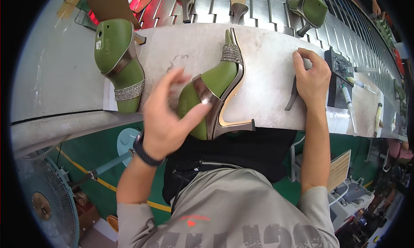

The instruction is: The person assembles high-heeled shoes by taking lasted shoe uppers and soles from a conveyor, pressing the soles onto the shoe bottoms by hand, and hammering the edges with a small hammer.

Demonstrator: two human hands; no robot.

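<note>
A high-heeled sandal (233, 99) on a green shoe last lies on its side in front of me, with a bronze strap, a glittery strap and a dark heel. My left hand (166, 114) is open at its toe end, fingers spread and slightly blurred; the thumb overlaps the bronze strap, but whether it touches I cannot tell. On the right, my right hand (312, 77) is closed, thumb and forefinger pinched around a dark flat strip (292, 97), its lower end on the bench. A second sandal (125, 71) on a green last lies to the left.
Beside my right hand is a dark pad (338, 82) with syringes (349, 103) and a brush (378, 118). Beyond the bench (269, 75) runs a slatted metal conveyor (263, 8) carrying more shoes. A fan (47, 200) stands at lower left.
</note>
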